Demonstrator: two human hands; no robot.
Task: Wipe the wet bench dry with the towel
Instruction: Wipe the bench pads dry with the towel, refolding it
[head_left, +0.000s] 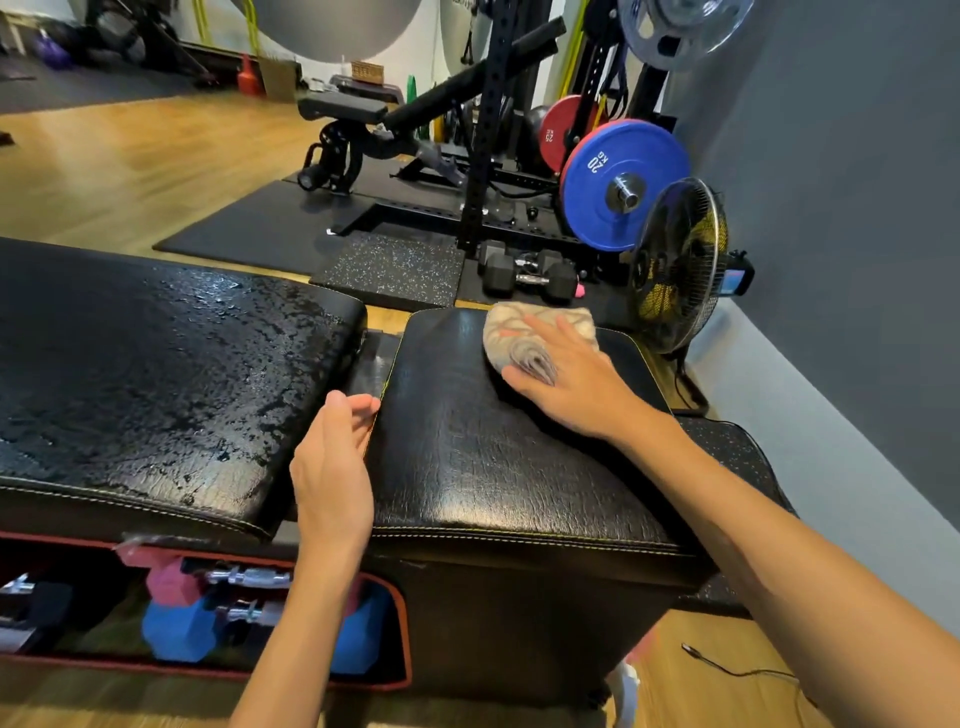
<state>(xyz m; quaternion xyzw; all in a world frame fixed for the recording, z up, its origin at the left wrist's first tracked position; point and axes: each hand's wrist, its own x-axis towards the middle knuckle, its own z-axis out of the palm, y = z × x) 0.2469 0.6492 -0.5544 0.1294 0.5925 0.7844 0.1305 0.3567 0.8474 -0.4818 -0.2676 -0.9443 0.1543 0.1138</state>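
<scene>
The black padded bench has two cushions. Water beads cover the long left cushion (156, 374). The shorter right cushion (493, 457) looks mostly smooth and shiny. A beige patterned towel (524, 332) lies bunched near the far edge of the right cushion. My right hand (566, 379) presses flat on the towel with its fingers spread over the cloth. My left hand (335, 462) rests with relaxed fingers at the gap between the two cushions, touching the left edge of the right cushion and holding nothing.
Blue and pink dumbbells (176, 623) sit in the storage space under the bench. A standing fan (675, 265) is just behind the right cushion. Beyond are black dumbbells (530, 275), a rack with a blue weight plate (623, 182), and wooden floor. A grey wall runs along the right.
</scene>
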